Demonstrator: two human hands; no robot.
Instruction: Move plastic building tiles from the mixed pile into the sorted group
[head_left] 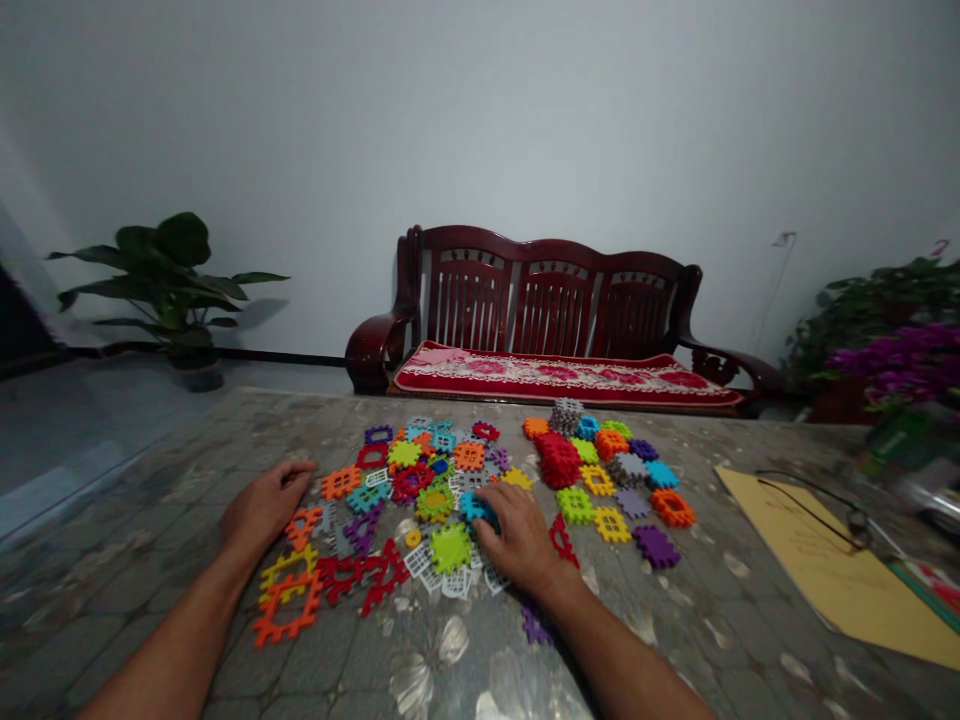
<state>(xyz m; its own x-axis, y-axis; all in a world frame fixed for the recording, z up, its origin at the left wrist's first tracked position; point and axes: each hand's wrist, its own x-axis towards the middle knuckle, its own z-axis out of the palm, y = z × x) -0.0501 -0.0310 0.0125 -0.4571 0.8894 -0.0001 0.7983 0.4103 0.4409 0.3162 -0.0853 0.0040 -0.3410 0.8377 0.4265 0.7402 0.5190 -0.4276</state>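
Note:
Many coloured interlocking plastic pieces lie spread over the table. My left hand (268, 503) rests on the tabletop at the left edge of the pile, beside an orange piece (302, 527); its fingers are curled together and nothing can be made out in them. My right hand (517, 535) is over the middle of the pile, its fingers closed on a blue piece (474, 506). Just left of that hand lies a lime green square (450, 548) on white lattice pieces (455, 582). Stacks and single pieces, among them a red stack (559, 461), lie apart on the right.
A yellow envelope (847, 570) with black-framed glasses (857, 522) lies at the right of the patterned table (450, 680). Behind stands a dark red wooden bench (555, 300). A potted plant (176, 285) is at the left, purple flowers (911, 365) at the right.

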